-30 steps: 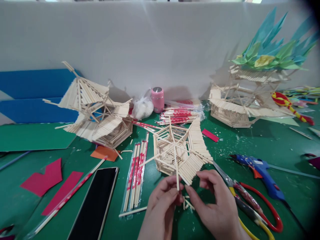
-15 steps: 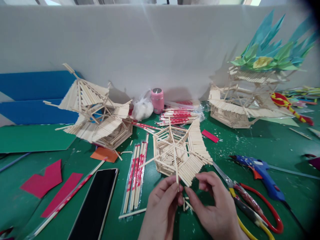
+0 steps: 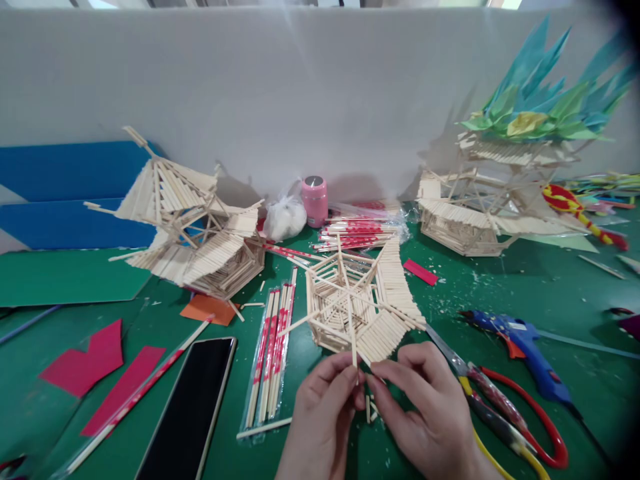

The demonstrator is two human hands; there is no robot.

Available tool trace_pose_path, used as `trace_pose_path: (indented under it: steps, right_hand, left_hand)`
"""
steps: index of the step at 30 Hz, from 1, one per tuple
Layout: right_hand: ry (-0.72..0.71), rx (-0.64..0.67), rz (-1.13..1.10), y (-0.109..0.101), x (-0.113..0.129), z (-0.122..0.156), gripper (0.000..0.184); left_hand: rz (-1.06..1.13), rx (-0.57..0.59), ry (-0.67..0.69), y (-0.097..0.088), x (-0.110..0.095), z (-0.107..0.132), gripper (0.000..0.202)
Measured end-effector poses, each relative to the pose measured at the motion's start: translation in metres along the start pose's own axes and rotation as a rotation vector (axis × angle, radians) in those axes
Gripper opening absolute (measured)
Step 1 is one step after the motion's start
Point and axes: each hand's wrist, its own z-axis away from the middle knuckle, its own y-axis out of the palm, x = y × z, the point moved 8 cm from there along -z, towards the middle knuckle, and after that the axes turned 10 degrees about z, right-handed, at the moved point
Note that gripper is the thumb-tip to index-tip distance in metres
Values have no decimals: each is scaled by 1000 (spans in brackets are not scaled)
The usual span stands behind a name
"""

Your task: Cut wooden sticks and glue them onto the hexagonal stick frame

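Observation:
A six-sided model (image 3: 345,303) built from wooden chopsticks sits on the table in front of me, slatted panels filling its right and near-right sides. My left hand (image 3: 327,407) is closed, thumb and fingers pinching the outer end of the chopstick spoke that points toward me. Just right of it, my right hand (image 3: 423,407) is closed too, thumb and forefinger at the near edge of the slatted panel (image 3: 384,337), on the end of a short wooden stick mostly hidden by the fingertips. Small stick offcuts (image 3: 369,408) lie below the fingers.
Scissors (image 3: 500,400) and a blue glue gun (image 3: 520,340) lie right. Left are a phone (image 3: 187,407), packed chopsticks (image 3: 273,353) and red paper (image 3: 90,357). Stick models (image 3: 200,233) stand left and right at the back, with a pink flask (image 3: 315,200) between.
My right hand's forefinger has come down and left from the panel, closing with the thumb near its tip. My left hand has kept its pinch on the spoke.

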Motion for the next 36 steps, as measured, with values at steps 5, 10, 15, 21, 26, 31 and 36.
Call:
trace_pose_path:
  steps: [5,10,15,21,26,31,36]
  right_hand:
    - [11,-10,66,-1,3,-8,8]
    - [11,-43,101,-4,6,-9,7]
    - [3,-64,87,-3,7,-7,9]
    - [3,-78,58,-3,7,-7,9]
    - [5,-95,53,-4,5,-5,11]
    - [1,-110,44,-6,6,-6,11]
    - [3,-103,34,-7,7,-9,11]
  left_hand:
    - [18,13,11,2,-1,0,8]
    - [22,10,8,3,-2,1,9]
    - [23,6,16,2,-2,0,10]
    - [43,-16,8,2,0,-1,12]
    - [33,-42,21,-2,-2,-1,10]
    - [-2,-37,-15,-1,1,0,15]
    - [-56,-47,-7,3,0,1,16]
